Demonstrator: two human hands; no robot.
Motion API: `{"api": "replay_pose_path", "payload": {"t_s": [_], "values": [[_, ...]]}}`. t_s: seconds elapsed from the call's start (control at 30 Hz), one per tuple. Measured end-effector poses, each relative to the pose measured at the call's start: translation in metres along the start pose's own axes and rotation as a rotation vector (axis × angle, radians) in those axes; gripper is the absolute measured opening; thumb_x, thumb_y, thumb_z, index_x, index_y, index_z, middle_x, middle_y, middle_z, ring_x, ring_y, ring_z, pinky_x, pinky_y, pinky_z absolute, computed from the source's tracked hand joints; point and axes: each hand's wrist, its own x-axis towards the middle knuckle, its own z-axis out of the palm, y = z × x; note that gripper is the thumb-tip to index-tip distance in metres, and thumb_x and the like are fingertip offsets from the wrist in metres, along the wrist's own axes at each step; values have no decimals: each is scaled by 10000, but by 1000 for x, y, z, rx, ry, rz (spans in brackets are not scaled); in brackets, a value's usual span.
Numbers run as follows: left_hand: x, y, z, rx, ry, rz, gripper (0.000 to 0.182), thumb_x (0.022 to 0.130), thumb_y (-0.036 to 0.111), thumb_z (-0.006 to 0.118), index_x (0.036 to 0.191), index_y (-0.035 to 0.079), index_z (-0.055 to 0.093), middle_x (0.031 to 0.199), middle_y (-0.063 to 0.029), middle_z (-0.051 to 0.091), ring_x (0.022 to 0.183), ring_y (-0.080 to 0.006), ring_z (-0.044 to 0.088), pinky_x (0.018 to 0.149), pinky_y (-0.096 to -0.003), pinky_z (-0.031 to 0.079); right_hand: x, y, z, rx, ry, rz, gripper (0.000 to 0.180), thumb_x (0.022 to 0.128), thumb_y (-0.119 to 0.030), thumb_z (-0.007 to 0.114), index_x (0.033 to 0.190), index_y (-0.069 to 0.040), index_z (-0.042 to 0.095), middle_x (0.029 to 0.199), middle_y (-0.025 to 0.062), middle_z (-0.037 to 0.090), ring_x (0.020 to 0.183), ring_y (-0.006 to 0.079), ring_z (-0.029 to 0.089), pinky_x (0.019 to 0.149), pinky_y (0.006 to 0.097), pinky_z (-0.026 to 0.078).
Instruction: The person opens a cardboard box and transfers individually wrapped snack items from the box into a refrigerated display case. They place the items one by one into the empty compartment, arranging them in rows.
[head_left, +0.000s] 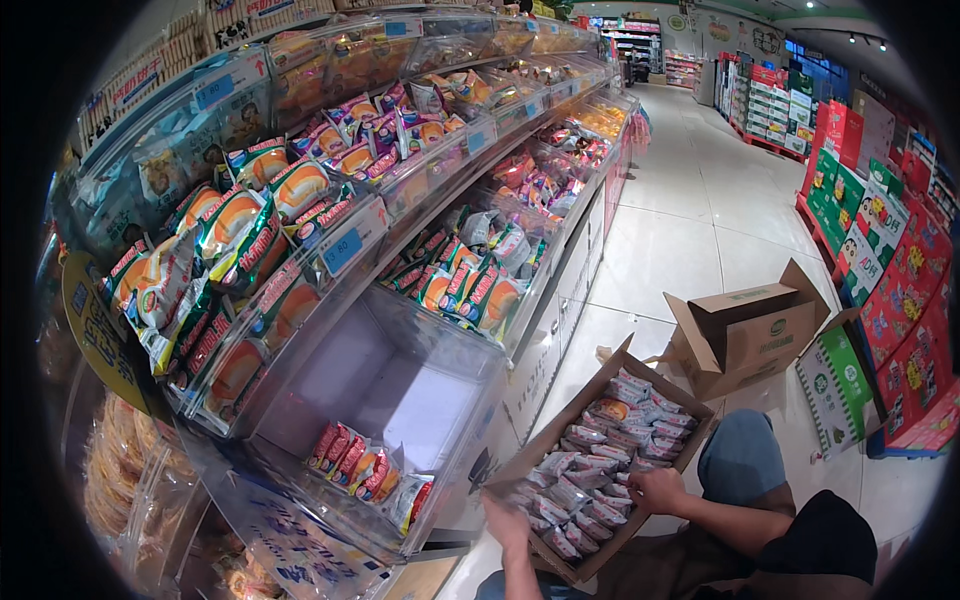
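An opened cardboard box filled with rows of small wrapped snack packs is tilted in front of me. At its near left corner, my left hand grips the cardboard wall. My right hand is at the right wall, its fingertips touching the packs just inside; whether it grips a pack or the wall is hidden. To the left stands a clear plastic display bin, its floor largely bare. A short row of red-wrapped snack packs lies at its near end.
Sloping shelf bins hold green-wrapped snack cakes on the left. On the floor, an opened brown carton stands beyond the box. A green-and-white carton and stacked red cartons line the right. A tiled aisle runs ahead.
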Motion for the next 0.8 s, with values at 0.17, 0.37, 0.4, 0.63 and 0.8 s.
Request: {"api": "replay_pose_path", "payload": {"t_s": [0.17, 0.37, 0.4, 0.63, 0.8], "values": [[0, 1, 1, -53, -15, 2, 477, 763, 3, 466, 1239, 2, 421, 1173, -239, 531, 1120, -408, 495, 934, -429, 404, 3, -1, 0, -36, 12, 0, 157, 786, -278, 568, 875, -180, 652, 760, 38, 676, 694, 259, 654, 575, 412, 506], [-1, 7, -2, -12, -6, -30, 487, 747, -10, 476, 1231, 12, 429, 1177, -229, 534, 1119, -396, 502, 937, -426, 405, 2, -2, -1, -20, 40, -10, 149, 777, -273, 570, 856, -176, 650, 738, 41, 670, 678, 259, 653, 564, 414, 505], [-1, 8, -2, -12, -16, -40, 496, 746, -11, 479, 1238, 15, 426, 1178, -226, 535, 1118, -395, 503, 938, -426, 405, 2, -2, -1, -19, 30, -4, 147, 776, -273, 570, 853, -175, 649, 740, 40, 670, 680, 258, 653, 564, 414, 505], [0, 6, -2, -24, -28, -66, 506, 755, -5, 487, 1255, 27, 419, 1183, -217, 539, 1123, -390, 504, 943, -424, 403, 3, -2, 0, -19, 28, -4, 144, 777, -273, 566, 842, -175, 649, 749, 42, 670, 686, 258, 653, 567, 415, 506], [0, 5, -3, 2, -11, -8, 573, 780, 97, 566, 1317, 27, 379, 1208, -234, 543, 1130, -386, 516, 966, -427, 398, 0, -1, 0, -37, 19, -1, 148, 781, -275, 560, 836, -172, 651, 738, 49, 664, 687, 265, 651, 571, 419, 507]]}}
